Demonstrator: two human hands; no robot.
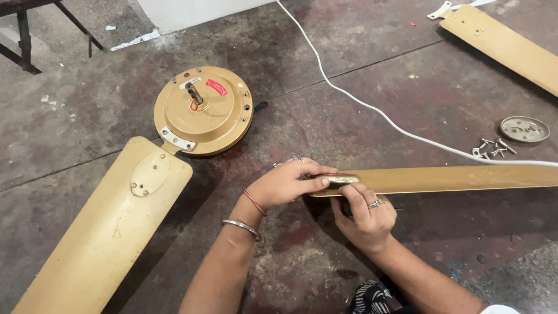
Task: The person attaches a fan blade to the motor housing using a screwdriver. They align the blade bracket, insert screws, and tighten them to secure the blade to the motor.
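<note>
- Gold fan blade (453,178) lying flat on the concrete floor (325,104), stretching toward 3 o'clock from the hands.
- Left hand (285,185) curled over the blade's near end, thumb pressed along its edge, wrist bent, forearm rising from 6 o'clock.
- Right hand (363,218) closed on the same end from below, fingers wrapped under, ringed finger on top.
- At 10 o'clock, gold motor housing (203,110) with a second blade (104,232) attached.
- At 2 o'clock, white cable (372,110), loose screws (494,148).

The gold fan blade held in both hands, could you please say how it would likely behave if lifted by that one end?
The fan blade is long and thin, so it would probably flex and droop at its far end. Its smooth painted surface may be slippery. The left hand and right hand grip only the end, so it may swing.
</note>
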